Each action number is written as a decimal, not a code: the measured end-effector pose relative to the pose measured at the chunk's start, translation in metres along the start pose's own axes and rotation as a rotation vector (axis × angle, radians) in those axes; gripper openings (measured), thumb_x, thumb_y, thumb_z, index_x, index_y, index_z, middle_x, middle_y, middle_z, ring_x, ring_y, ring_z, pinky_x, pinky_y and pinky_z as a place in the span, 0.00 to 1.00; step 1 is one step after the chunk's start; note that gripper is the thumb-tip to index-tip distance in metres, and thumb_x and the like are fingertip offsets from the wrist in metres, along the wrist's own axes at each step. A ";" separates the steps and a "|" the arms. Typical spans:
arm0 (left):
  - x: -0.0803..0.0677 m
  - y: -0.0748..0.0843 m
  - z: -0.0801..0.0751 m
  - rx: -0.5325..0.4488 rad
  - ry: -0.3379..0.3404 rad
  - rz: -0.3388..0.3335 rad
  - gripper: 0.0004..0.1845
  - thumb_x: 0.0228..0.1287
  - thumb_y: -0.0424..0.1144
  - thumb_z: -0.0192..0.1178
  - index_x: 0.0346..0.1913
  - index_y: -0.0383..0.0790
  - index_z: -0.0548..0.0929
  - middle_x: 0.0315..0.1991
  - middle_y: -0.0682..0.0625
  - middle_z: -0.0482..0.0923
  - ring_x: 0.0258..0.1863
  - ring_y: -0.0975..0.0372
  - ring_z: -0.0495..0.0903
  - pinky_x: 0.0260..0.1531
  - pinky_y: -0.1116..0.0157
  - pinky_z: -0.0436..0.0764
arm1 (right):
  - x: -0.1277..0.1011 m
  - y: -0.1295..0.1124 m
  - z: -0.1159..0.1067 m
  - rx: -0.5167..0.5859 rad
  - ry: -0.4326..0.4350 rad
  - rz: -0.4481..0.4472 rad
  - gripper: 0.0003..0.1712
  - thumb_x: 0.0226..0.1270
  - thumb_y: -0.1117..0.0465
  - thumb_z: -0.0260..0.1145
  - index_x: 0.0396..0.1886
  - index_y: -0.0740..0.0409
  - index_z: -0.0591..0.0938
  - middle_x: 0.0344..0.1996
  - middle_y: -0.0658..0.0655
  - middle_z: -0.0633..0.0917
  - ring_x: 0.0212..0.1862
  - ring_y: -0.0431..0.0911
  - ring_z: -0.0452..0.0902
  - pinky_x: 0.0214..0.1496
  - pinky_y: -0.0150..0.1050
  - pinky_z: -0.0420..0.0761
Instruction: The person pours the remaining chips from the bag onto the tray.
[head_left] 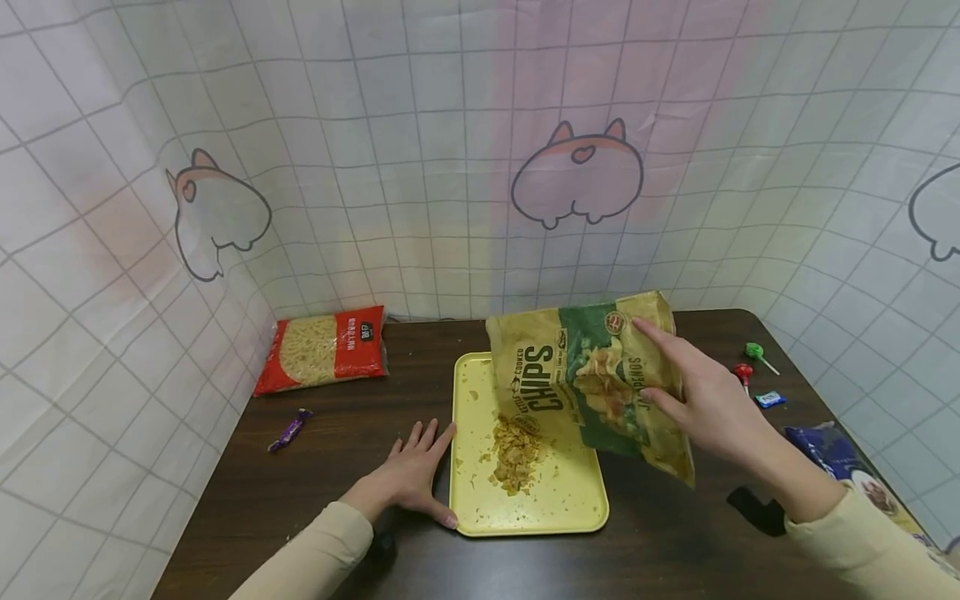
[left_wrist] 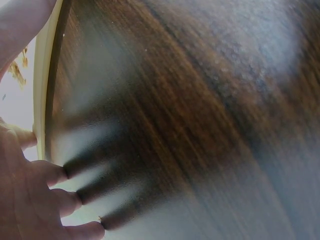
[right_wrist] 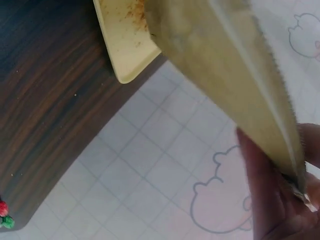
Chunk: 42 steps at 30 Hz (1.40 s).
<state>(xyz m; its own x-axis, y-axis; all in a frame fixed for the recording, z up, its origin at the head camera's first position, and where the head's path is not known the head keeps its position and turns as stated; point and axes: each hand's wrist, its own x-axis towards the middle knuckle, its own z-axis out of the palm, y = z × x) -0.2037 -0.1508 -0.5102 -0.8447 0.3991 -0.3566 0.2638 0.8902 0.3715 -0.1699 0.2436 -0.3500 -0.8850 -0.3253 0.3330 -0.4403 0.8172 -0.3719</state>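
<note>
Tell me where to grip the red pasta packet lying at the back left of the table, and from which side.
Grip the red pasta packet by its right short end, coming from above. It lies flat, its left end close to the curtain wall, while bare table on its right leaves fingers room. The left hand by the yellow tray is nearer.

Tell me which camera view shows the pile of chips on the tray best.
The head view: the pile of chips lies whole on the yellow tray, below the tilted chips bag that the right hand holds. The left wrist view catches only a few blurred bits at its left edge. The right wrist view shows only crumbs on a tray corner.
</note>
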 end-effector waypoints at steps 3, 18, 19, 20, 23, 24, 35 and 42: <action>0.000 0.000 0.000 0.001 -0.002 -0.002 0.76 0.34 0.68 0.81 0.84 0.47 0.47 0.83 0.34 0.42 0.82 0.37 0.42 0.73 0.32 0.51 | 0.000 0.000 -0.001 0.023 0.017 -0.002 0.54 0.62 0.68 0.75 0.83 0.48 0.57 0.73 0.69 0.71 0.52 0.65 0.82 0.42 0.55 0.81; 0.001 -0.001 0.000 -0.001 -0.006 0.002 0.76 0.34 0.68 0.81 0.84 0.48 0.46 0.83 0.34 0.42 0.82 0.37 0.41 0.74 0.32 0.51 | 0.012 -0.013 0.000 0.007 0.172 -0.144 0.55 0.57 0.74 0.76 0.82 0.48 0.61 0.68 0.68 0.77 0.40 0.52 0.81 0.38 0.40 0.69; 0.001 -0.001 0.000 -0.001 -0.007 0.002 0.76 0.34 0.69 0.81 0.84 0.48 0.46 0.83 0.34 0.42 0.82 0.37 0.41 0.74 0.32 0.51 | 0.013 -0.014 0.001 0.008 0.177 -0.149 0.55 0.57 0.74 0.76 0.82 0.48 0.61 0.68 0.68 0.77 0.42 0.53 0.82 0.39 0.40 0.69; 0.001 -0.001 0.000 -0.002 -0.008 0.001 0.76 0.34 0.69 0.81 0.84 0.48 0.46 0.83 0.34 0.42 0.82 0.37 0.41 0.74 0.32 0.51 | 0.015 -0.015 0.001 0.009 0.178 -0.155 0.55 0.57 0.74 0.76 0.82 0.48 0.60 0.68 0.68 0.77 0.44 0.54 0.83 0.39 0.41 0.70; 0.002 -0.001 0.000 -0.003 -0.010 -0.001 0.76 0.34 0.69 0.81 0.84 0.48 0.46 0.83 0.35 0.42 0.82 0.37 0.41 0.74 0.32 0.50 | 0.019 -0.017 0.003 0.012 0.179 -0.157 0.55 0.58 0.74 0.75 0.82 0.48 0.60 0.69 0.67 0.76 0.43 0.54 0.82 0.39 0.42 0.70; 0.002 -0.001 0.001 -0.003 -0.011 -0.002 0.76 0.34 0.69 0.81 0.84 0.48 0.46 0.83 0.35 0.42 0.82 0.37 0.41 0.74 0.32 0.50 | 0.020 -0.018 0.003 0.014 0.176 -0.154 0.55 0.58 0.74 0.76 0.82 0.48 0.60 0.69 0.67 0.76 0.43 0.54 0.82 0.40 0.42 0.71; 0.002 -0.001 0.001 -0.004 -0.010 -0.005 0.76 0.34 0.69 0.81 0.84 0.48 0.46 0.83 0.35 0.42 0.82 0.37 0.42 0.74 0.32 0.51 | 0.028 -0.027 0.000 0.034 0.123 -0.102 0.52 0.61 0.70 0.75 0.82 0.51 0.61 0.71 0.67 0.75 0.17 0.34 0.52 0.35 0.39 0.68; -0.001 -0.002 -0.002 0.001 -0.010 -0.008 0.76 0.34 0.68 0.81 0.84 0.48 0.46 0.83 0.35 0.42 0.82 0.37 0.42 0.74 0.32 0.51 | 0.024 -0.031 -0.006 0.051 0.074 -0.089 0.53 0.61 0.71 0.75 0.82 0.48 0.60 0.70 0.68 0.75 0.14 0.33 0.52 0.27 0.34 0.65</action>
<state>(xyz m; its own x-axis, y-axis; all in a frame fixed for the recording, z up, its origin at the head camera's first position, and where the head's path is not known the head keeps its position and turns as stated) -0.2042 -0.1529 -0.5093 -0.8421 0.3944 -0.3679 0.2579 0.8935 0.3675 -0.1762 0.2133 -0.3248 -0.8293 -0.3583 0.4289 -0.5256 0.7608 -0.3807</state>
